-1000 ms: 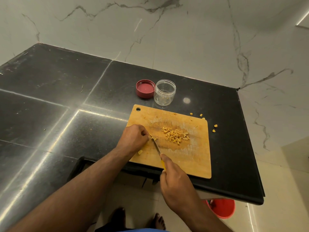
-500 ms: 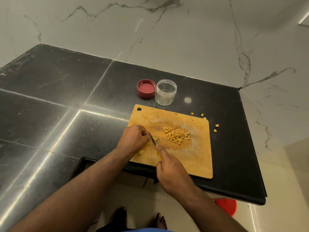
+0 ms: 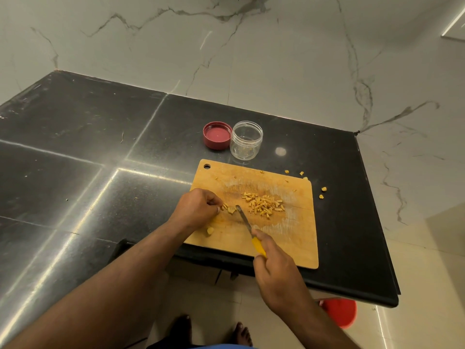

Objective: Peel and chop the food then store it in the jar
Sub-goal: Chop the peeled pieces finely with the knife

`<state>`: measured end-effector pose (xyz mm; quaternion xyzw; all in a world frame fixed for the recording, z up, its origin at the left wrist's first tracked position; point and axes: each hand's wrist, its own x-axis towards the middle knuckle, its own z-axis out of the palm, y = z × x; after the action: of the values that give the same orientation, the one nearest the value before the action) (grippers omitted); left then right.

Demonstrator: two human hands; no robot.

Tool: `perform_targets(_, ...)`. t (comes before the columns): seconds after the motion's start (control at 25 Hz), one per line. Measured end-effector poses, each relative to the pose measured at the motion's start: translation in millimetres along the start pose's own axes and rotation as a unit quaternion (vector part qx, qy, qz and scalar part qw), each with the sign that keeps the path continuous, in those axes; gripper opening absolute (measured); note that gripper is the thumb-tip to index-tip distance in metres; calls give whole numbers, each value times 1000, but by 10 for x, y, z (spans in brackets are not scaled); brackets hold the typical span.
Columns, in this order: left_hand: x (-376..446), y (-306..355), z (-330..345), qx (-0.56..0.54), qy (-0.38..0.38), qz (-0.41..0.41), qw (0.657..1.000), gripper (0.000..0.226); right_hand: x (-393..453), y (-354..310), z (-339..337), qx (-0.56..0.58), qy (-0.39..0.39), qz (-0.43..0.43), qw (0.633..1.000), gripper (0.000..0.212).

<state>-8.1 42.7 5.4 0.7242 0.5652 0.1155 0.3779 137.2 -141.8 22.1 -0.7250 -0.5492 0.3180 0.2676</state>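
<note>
One pile of chopped yellow pieces (image 3: 263, 205) sits in the middle of the single wooden cutting board (image 3: 297, 238), and a smaller cluster of cut bits (image 3: 228, 208) lies just left of it, right at the left hand's fingertips. The left hand (image 3: 198, 207) is curled over, pinching that cluster against the board. One loose chunk (image 3: 210, 230) rests near the board's front edge, below that hand. One knife (image 3: 245, 224), yellow handle, is clenched in the right hand (image 3: 276, 270), its tip down on the board beside the cluster. Five stray bits (image 3: 324, 189) lie on the black counter (image 3: 75, 152) off the board's far right corner. Behind the board: one clear jar (image 3: 246, 140), open and upright, and one red lid (image 3: 217, 135) touching its left side
</note>
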Motion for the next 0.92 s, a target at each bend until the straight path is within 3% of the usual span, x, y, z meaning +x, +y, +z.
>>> perform_targets(0.36, -35, -63, -176, -24, 30, -31, 999, 19, 139, -63, 163, -58, -45, -46, 996, 51)
perform_targets(0.56, -75, -135, -241, -9, 12, -23, 1000, 19, 81, 128, 17, -46, 39, 18, 998, 53)
perform_targets(0.64, -87, -131, -224, 1, 4, -20, 1000, 19, 36, 135, 7, -38, 14, 6, 999, 52)
perform_targets(0.76, -124, -64, -193, -6, -2, 6, 1000, 19, -10, 95, 73, -49, -20, -19, 998, 51)
perform_targets(0.92, -199, 115, -135, 24, -50, 78, 995, 35, -17, 148, 35, -117, 28, -21, 993, 52)
